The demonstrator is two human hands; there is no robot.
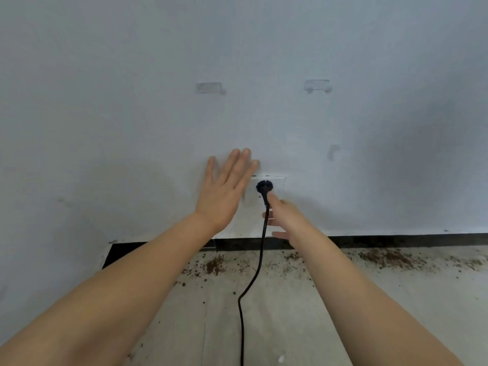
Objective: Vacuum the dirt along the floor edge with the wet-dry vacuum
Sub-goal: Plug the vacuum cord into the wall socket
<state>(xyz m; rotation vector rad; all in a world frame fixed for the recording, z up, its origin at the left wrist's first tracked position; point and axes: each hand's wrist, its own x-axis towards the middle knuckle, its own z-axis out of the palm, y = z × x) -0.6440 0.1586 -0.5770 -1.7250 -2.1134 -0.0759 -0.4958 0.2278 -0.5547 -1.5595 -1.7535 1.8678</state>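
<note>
At the wall socket, left hand flat, fingers straight; right hand — fingers extended — touching plug

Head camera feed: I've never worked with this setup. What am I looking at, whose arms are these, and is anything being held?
There is no machine here: a person wears one wide-angle camera on the head, looking forward and down at their own bare arms. The left hand lies flat and open against the wall. The right hand reaches to the black plug seated in the white socket; one of its fingers touches the plug, nothing is gripped. The black cord runs down over the floor. Brown dirt lies scattered along the dark baseboard. The vacuum itself is out of view.
</note>
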